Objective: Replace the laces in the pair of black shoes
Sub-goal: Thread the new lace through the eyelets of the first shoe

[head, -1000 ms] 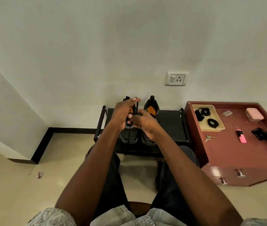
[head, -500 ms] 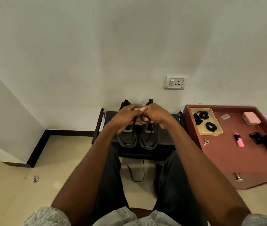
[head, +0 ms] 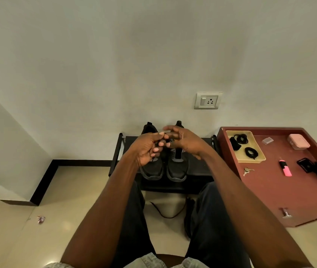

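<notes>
Two black shoes, the left shoe (head: 152,169) and the right shoe (head: 177,169), stand side by side on a low black rack (head: 198,169), toes toward me. Above them my left hand (head: 148,147) and my right hand (head: 186,142) meet, fingers curled around a black lace (head: 170,141) between them. A loop of black lace (head: 168,214) hangs down to the floor between my knees. The shoes' tongues and eyelets are mostly hidden behind my hands.
A dark red cabinet top (head: 269,190) at the right carries a beige tray (head: 250,160) with coiled black laces (head: 250,151), keys (head: 247,171), a pink marker (head: 285,168), a pink box (head: 298,141) and black items (head: 316,169). A wall socket (head: 208,100) sits above.
My hands rose from the left shoe and came together above the pair, drawing the lace out; its loop now hangs to the floor. The view has tilted slightly.
</notes>
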The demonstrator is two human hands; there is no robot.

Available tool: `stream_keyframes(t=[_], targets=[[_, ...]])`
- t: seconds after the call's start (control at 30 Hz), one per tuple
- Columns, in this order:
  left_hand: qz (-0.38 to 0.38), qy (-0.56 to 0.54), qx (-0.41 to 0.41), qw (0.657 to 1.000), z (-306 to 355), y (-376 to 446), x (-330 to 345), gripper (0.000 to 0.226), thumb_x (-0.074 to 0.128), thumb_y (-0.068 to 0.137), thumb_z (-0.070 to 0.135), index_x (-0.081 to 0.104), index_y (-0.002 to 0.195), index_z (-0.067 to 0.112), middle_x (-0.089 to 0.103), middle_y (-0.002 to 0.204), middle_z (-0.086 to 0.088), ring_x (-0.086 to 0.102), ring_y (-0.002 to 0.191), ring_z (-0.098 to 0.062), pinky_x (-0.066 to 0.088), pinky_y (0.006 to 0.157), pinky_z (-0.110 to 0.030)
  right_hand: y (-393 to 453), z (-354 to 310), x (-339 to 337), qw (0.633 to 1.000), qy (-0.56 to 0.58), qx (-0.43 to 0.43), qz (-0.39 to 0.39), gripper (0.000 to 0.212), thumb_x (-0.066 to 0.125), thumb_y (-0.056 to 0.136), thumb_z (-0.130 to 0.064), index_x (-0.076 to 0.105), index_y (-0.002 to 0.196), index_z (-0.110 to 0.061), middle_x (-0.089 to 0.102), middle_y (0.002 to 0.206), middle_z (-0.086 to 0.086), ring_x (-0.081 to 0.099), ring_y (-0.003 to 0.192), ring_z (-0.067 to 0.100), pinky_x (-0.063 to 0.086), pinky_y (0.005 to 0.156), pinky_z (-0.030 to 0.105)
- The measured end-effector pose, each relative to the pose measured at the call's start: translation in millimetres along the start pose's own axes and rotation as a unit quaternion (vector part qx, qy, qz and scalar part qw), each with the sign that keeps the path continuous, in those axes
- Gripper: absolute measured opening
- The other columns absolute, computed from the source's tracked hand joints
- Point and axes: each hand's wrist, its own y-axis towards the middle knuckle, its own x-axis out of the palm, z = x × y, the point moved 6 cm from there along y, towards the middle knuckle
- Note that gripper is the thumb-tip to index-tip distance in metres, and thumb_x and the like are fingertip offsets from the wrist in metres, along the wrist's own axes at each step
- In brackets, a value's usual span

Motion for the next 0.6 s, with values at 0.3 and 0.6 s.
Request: stream_keyframes(t=[0.3,0.6], targets=[[-0.063,0.009,-0.066,0.996,-4.3,-5.1,2.9,0.031,0.043,0.105,0.031,0.052,0.080,0.014,0.034,0.051,0.006,0.023,0.034,-0.004,0.016,0.036,-0.020,2.3,1.9,-0.6,0.987,0.066,-0.036,0.145,0.014,0.057,0.099,-0.011,0.071,0.095,-0.013,0.060,0.071,0.008,0.051,0.059,0.015,0.045,0.058,0.024],[0.043,-0.053,0.133,0.989,13.0,7.8,-3.4,0.027,0.040,0.107,0.020,0.059,0.089,0.011,0.049,0.066,0.001,0.043,0.056,-0.010,0.035,0.054,-0.024,-28.8,-10.6,29.7,0.998,-0.037,0.019,-0.040,0.020,0.056,0.101,-0.019,0.070,0.093,-0.008,0.053,0.061,-0.004,0.044,0.051,0.001,0.036,0.050,0.014]])
